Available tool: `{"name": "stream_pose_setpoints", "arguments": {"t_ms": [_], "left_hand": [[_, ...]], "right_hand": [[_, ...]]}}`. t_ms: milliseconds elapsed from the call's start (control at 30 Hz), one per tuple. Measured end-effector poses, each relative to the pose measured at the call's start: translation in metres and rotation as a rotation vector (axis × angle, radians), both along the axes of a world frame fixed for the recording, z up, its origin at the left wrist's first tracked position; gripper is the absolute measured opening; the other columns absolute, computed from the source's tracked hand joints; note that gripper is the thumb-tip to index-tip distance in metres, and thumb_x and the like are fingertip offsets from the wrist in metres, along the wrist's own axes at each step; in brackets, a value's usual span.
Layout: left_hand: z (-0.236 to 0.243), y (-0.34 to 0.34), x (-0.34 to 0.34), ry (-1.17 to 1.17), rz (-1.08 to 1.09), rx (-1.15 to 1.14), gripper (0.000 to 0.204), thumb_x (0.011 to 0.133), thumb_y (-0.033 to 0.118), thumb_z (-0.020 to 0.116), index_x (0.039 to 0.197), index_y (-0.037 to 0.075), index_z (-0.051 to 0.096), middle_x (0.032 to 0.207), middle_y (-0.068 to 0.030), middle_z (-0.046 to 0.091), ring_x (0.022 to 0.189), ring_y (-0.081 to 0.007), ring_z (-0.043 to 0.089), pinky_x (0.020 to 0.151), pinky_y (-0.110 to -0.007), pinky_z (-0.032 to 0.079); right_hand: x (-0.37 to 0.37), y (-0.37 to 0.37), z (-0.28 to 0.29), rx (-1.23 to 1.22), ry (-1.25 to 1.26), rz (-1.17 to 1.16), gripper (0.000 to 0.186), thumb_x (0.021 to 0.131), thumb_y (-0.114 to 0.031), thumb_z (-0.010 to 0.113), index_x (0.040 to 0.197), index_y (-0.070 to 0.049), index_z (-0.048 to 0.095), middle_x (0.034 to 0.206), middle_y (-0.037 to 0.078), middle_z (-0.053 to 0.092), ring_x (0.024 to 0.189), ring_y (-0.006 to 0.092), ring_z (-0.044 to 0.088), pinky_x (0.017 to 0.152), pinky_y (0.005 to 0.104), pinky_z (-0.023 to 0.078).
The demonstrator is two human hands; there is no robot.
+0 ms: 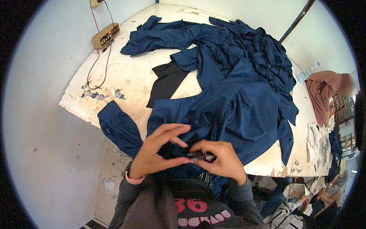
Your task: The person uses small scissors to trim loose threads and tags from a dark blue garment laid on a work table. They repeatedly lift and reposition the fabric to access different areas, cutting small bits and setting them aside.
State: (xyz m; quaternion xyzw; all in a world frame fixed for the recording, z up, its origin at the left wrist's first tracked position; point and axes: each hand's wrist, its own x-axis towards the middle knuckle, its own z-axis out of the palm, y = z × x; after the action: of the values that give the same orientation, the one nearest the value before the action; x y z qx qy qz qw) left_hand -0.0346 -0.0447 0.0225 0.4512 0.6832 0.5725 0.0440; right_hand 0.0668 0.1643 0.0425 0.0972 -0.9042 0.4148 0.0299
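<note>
A heap of navy blue garments [248,99] spreads over the table before me, one sleeve [120,128] hanging off the near left edge. Over the heap's near edge, my right hand [225,158] is closed on a small dark tool with shiny spots [202,156], blurred and partly hidden by the fingers. Facing it, my left hand [158,150] has its fingers apart and curved. The left thumb tip reaches the tool's left end; whether they touch, I cannot tell. Between the hands, dark blue cloth shows below.
The worn white table [133,80] carries a black cloth piece [166,82] beside the heap. A tan box with knobs and wires [105,36] sits at the left wall. At right are a clear bottle [308,72], a person in a brown covering [324,91] and pale cloth scraps [313,141].
</note>
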Motion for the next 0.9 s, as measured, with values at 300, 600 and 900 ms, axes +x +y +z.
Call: {"name": "stream_pose_setpoints", "arguments": {"t_ms": [300,600,900], "left_hand": [[-0.031,-0.066,-0.051,0.136,1.078,-0.211,0.016,0.096,0.009,0.063,0.106,0.001,0.072,0.105,-0.0151,0.073,0.1,-0.03,0.068,0.086,-0.037,0.052],[-0.037,0.003,-0.052,-0.057,0.581,-0.643,0.035,0.093,0.034,0.069,0.085,0.001,0.067,0.08,-0.013,0.065,0.069,-0.0289,0.059,0.066,-0.038,0.047],[-0.07,0.022,-0.04,-0.543,0.266,0.153,0.027,0.089,-0.001,0.072,0.088,0.005,0.045,0.082,0.0019,0.042,0.083,-0.0074,0.043,0.078,-0.021,0.038]], "right_hand": [[0.022,0.001,-0.033,0.151,-0.156,0.33,0.021,0.072,-0.015,0.074,0.092,-0.012,0.066,0.079,0.008,0.068,0.074,0.0333,0.066,0.063,0.0434,0.049],[0.022,-0.014,-0.06,0.231,-0.253,0.452,0.022,0.074,-0.017,0.072,0.096,-0.013,0.066,0.08,0.013,0.069,0.081,0.0366,0.069,0.066,0.0492,0.053],[0.027,-0.001,-0.035,0.207,-0.343,0.416,0.03,0.081,-0.038,0.077,0.094,-0.013,0.068,0.078,0.011,0.07,0.076,0.0335,0.07,0.063,0.0429,0.052]]}}
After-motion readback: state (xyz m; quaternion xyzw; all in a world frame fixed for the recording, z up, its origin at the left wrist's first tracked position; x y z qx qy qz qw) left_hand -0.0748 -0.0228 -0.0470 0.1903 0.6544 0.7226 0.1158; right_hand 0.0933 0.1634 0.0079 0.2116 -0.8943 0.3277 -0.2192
